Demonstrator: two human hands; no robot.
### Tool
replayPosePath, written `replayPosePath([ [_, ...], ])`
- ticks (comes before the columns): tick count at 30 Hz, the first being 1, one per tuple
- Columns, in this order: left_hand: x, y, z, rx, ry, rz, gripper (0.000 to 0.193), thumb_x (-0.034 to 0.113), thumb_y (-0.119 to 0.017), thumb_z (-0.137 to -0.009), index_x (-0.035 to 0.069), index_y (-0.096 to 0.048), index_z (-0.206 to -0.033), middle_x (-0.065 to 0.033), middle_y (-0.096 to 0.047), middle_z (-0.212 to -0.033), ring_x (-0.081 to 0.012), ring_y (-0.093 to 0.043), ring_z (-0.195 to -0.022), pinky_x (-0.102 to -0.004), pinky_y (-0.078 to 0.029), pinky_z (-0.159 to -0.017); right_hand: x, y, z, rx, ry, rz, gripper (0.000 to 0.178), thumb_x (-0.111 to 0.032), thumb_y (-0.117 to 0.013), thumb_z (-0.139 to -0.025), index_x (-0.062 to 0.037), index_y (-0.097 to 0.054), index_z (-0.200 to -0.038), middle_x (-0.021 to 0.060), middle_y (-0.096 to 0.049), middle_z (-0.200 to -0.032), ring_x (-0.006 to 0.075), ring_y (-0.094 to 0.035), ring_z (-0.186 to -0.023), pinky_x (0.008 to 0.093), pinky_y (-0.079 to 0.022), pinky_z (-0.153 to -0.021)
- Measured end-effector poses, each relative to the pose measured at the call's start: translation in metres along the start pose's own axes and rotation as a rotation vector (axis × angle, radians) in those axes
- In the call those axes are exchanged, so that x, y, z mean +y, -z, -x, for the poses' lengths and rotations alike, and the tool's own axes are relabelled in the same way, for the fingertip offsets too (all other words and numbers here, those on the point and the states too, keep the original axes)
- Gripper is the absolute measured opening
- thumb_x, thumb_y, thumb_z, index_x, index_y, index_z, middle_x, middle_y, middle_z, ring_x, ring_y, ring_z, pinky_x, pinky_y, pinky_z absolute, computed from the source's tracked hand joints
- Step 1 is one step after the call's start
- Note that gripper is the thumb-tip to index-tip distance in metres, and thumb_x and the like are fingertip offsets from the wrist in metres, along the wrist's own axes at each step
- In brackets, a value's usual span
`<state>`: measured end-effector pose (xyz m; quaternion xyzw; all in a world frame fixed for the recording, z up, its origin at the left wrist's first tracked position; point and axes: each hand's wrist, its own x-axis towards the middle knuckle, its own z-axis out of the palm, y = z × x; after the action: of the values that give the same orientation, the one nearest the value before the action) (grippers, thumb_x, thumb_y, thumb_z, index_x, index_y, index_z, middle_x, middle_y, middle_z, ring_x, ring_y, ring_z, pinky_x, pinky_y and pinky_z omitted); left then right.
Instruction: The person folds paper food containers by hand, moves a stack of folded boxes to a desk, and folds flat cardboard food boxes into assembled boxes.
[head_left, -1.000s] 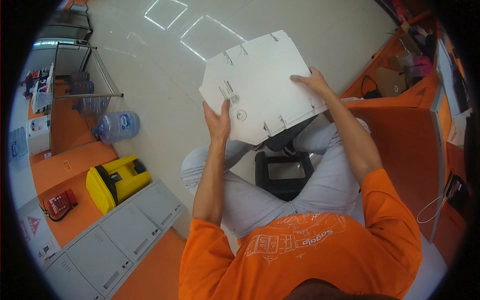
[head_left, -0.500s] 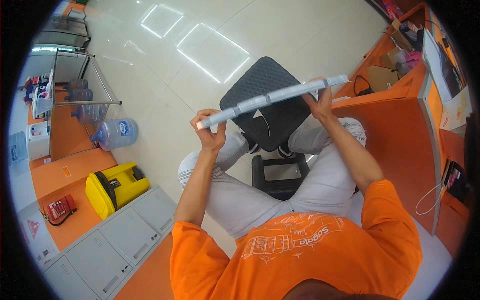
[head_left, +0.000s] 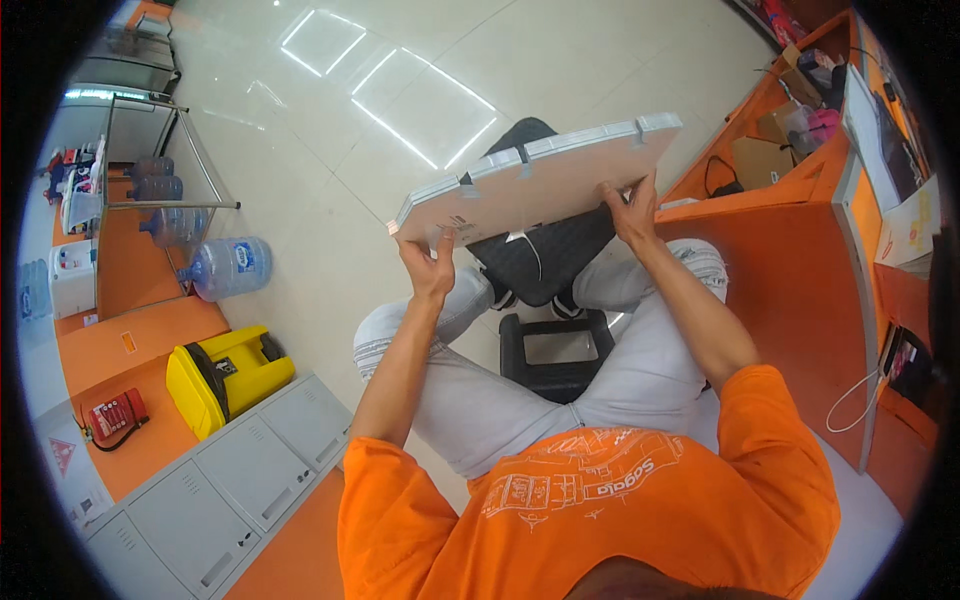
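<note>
I hold a wide flat panel (head_left: 530,190) above a black stool with a textured seat (head_left: 550,270). Its near face is pale brown with small dark markings, while silvery strips line its upper edge. My left hand (head_left: 430,268) grips the lower left corner, thumb on the near face and fingers hidden behind. Toward the right end, my right hand (head_left: 635,212) pinches the lower edge, thumb against the face. A thin white strip (head_left: 535,255) shows below the panel's middle, against the dark seat; what it is attached to I cannot tell.
Between my legs stands a black open-framed piece (head_left: 557,352). An orange desk (head_left: 770,300) with cardboard boxes flanks me on the right. To the left are a large water bottle (head_left: 232,268), a yellow bin (head_left: 225,378), a fire extinguisher (head_left: 117,415) and grey lockers (head_left: 190,510).
The panel, seen nearly edge-on before, has tilted so its pale brown face shows toward me. Both hands have kept hold of it, the left thumb now lying on that face.
</note>
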<state>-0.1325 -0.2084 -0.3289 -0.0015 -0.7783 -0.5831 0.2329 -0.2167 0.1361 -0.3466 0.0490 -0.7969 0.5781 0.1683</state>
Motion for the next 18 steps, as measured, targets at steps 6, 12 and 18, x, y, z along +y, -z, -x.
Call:
replayPosePath([
  [6, 0.047, 0.010, -0.033, 0.029, 0.194, -0.008, 0.048, 0.014, -0.073, -0.096, -0.006, -0.051, -0.133, -0.0200, -0.065, -0.125, -0.0264, -0.064, -0.114, -0.0394, -0.050, -0.099, -0.065, 0.009, -0.014, -0.007, -0.253, 0.146, 0.069, -0.039, -0.085, -0.085, 0.0090, -0.051, -0.123, 0.0282, -0.071, -0.109, 0.0403, -0.071, -0.102, 0.0473, -0.054, -0.092],
  [12, -0.071, -0.002, -0.026, -0.254, 0.562, -0.522, 0.061, 0.028, -0.077, -0.091, -0.011, -0.051, -0.131, -0.0286, -0.069, -0.118, -0.0380, -0.071, -0.104, -0.0453, -0.054, -0.093, 0.018, 0.007, 0.009, -0.353, -0.365, 0.637, 0.079, -0.042, -0.083, -0.083, 0.0158, -0.053, -0.126, 0.0368, -0.056, -0.131, 0.0495, -0.057, -0.125, 0.0488, -0.047, -0.108],
  [18, -0.055, -0.003, -0.019, -0.230, 0.652, -0.569, 0.070, 0.036, -0.078, -0.088, -0.018, -0.052, -0.123, -0.0333, -0.069, -0.115, -0.0402, -0.071, -0.106, -0.0457, -0.054, -0.093, -0.001, 0.006, 0.022, -0.461, -0.510, 0.690, 0.071, -0.035, -0.084, -0.080, 0.0114, -0.056, -0.126, 0.0319, -0.050, -0.134, 0.0466, -0.050, -0.129, 0.0504, -0.046, -0.108],
])
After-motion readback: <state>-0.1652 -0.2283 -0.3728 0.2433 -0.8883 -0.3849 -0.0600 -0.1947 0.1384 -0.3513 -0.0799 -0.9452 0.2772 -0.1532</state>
